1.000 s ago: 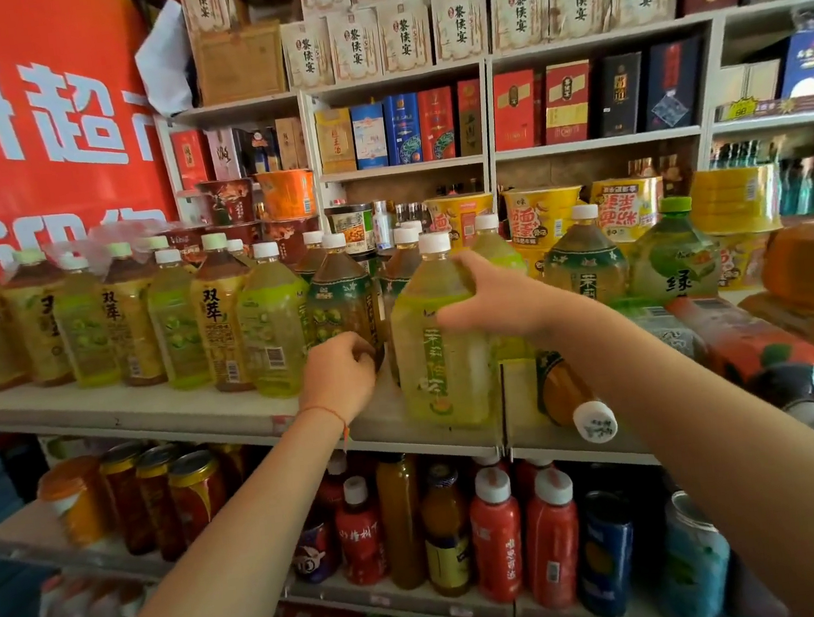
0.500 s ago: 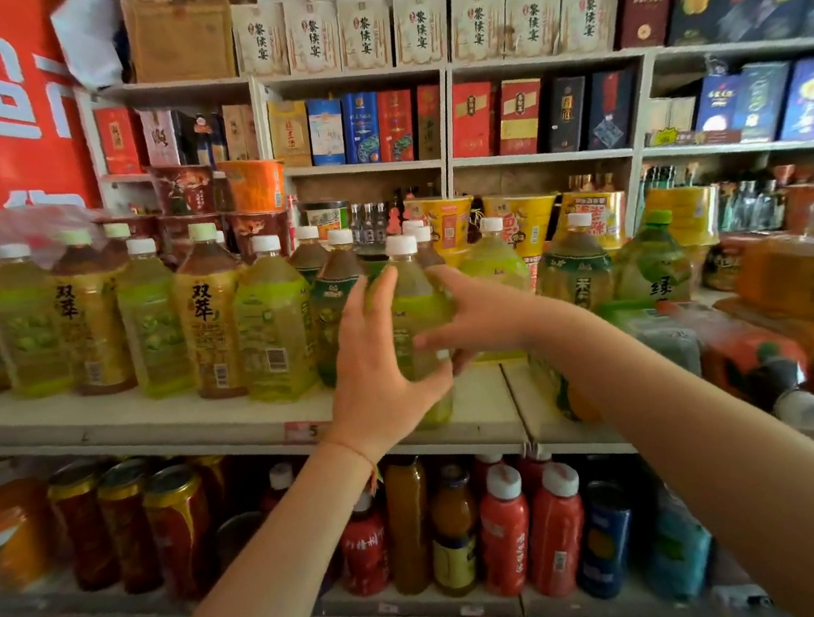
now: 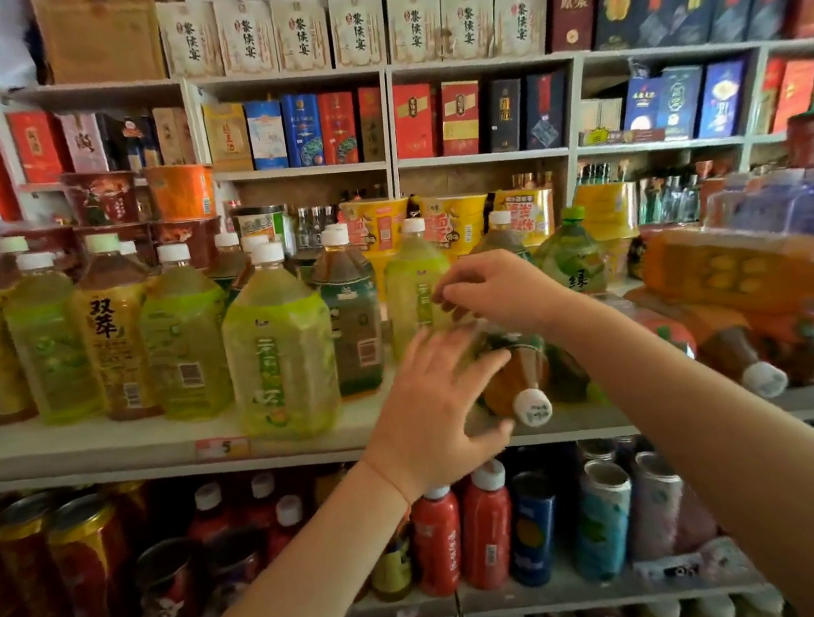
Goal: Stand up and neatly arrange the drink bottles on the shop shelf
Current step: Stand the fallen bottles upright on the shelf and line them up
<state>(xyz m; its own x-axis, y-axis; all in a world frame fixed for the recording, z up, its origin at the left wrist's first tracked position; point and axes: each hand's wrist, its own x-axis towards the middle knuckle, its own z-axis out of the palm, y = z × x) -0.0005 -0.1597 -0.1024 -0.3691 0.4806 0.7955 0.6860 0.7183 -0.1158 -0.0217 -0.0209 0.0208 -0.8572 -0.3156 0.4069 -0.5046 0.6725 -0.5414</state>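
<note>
Left hand [image 3: 436, 406]: fingers spread, released, against the fallen bottle [image 3: 519, 376]
Right hand [image 3: 499, 292]: curled; grasp unclear
Fallen bottle: on shelf [image 3: 107, 454], cap toward 6 o'clock

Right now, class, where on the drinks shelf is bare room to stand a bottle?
Bare white shelf board runs before the upright row, left of the front yellow-green tea bottle. Right of it, the toppled white-capped bottle and fallen orange bottles crowd the board.

A small shop is shown: white shelves [image 3: 107, 451] are packed with rows of bottled drinks [image 3: 279, 343], a yellow price tag [image 3: 222, 448] is fixed to the shelf edge, boxed goods [image 3: 303, 130] and cup noodles [image 3: 376, 233] are stacked behind, and cans [image 3: 89, 562] are lined up below.
</note>
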